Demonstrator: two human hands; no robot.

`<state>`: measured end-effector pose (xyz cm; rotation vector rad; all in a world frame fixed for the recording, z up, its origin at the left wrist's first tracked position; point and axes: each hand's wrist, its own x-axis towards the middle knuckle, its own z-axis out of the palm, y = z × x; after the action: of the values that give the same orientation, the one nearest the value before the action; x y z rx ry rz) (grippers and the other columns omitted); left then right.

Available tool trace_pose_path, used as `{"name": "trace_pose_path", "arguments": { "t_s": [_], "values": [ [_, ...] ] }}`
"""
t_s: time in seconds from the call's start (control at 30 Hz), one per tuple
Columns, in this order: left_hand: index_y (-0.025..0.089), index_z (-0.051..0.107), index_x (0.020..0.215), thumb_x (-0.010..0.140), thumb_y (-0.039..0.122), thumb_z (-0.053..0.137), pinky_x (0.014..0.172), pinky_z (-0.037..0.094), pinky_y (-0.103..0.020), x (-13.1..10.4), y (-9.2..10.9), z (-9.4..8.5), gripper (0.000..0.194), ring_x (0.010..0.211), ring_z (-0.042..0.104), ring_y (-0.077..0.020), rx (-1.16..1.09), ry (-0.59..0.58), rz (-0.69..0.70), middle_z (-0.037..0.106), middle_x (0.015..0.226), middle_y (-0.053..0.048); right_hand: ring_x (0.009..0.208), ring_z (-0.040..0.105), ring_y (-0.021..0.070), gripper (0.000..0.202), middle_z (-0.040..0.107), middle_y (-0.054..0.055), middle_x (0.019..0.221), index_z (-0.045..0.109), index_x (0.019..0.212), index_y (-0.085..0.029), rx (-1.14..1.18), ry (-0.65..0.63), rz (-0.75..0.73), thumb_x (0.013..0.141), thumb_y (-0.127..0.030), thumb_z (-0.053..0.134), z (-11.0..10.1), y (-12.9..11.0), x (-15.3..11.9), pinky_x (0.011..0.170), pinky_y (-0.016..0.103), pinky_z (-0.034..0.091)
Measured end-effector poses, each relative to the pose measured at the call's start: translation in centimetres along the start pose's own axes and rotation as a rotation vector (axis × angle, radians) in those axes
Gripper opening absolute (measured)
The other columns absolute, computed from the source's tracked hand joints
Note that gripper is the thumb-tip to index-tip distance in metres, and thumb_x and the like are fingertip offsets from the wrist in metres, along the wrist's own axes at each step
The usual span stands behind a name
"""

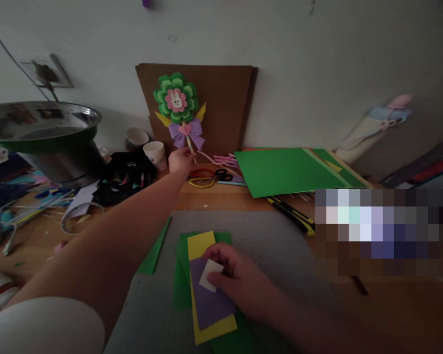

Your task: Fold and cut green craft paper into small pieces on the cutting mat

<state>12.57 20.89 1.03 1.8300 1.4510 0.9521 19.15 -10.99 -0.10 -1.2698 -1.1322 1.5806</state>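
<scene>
At the back, my left hand (182, 161) pinches the stick of a paper flower (165, 93), which stands upright. The flower has layered green petals, a pink centre with a white rabbit face, yellow leaves and a purple bow (196, 129). Nearer to me, my right hand (236, 273) grips a small white piece of paper (208, 275) with the thumb on top. That piece lies over a purple sheet (214, 309) and a yellow sheet (201, 242). Green paper strips (181, 290) lie beneath. Whether my right fingers also hold the coloured sheets is hidden.
Brown cardboard (225, 108) leans on the wall. Large green sheets (280, 172), scissors (223, 175) and a yellow-black cutter (291, 216) lie at the back right. A metal basin (70, 157), paper cups (155, 155) and loose clutter crowd the left. A grey mat (273, 260) covers the middle.
</scene>
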Motion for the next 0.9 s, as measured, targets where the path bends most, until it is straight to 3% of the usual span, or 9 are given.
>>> {"name": "trace_pose_path", "arguments": {
  "t_s": [0.3, 0.7, 0.9],
  "values": [
    [0.017, 0.054, 0.117, 0.090, 0.033, 0.054, 0.083, 0.051, -0.042, -1.8, 0.4, 2.3, 0.032, 0.099, 0.059, -0.0209, 0.012, -0.063, 0.010, 0.056, 0.119, -0.009, 0.063, 0.048, 0.0096, 0.029, 0.055, -0.002, 0.081, 0.053, 0.094, -0.024, 0.010, -0.008, -0.004, 0.070, -0.008, 0.053, 0.0, 0.0, -0.2, 0.055, 0.021, 0.037],
    [0.017, 0.054, 0.118, 0.090, 0.033, 0.054, 0.083, 0.051, -0.042, -0.9, -0.5, -0.3, 0.032, 0.099, 0.059, -0.0210, 0.063, -0.007, -0.023, 0.056, 0.119, -0.009, 0.060, 0.046, 0.0081, 0.031, 0.053, -0.003, 0.081, 0.053, 0.094, -0.023, 0.035, -0.015, 0.004, 0.068, -0.005, 0.053, -0.2, -0.4, 0.0, 0.054, 0.021, 0.034],
    [0.016, 0.054, 0.118, 0.089, 0.033, 0.055, 0.082, 0.051, -0.042, -0.8, -0.6, 0.5, 0.033, 0.099, 0.059, -0.0212, 0.056, -0.050, -0.026, 0.056, 0.118, -0.009, 0.061, 0.047, 0.0083, 0.032, 0.052, -0.003, 0.080, 0.053, 0.095, -0.022, 0.062, -0.021, -0.002, 0.069, -0.004, 0.052, -0.1, -0.1, 0.3, 0.054, 0.021, 0.035]
  ]
}}
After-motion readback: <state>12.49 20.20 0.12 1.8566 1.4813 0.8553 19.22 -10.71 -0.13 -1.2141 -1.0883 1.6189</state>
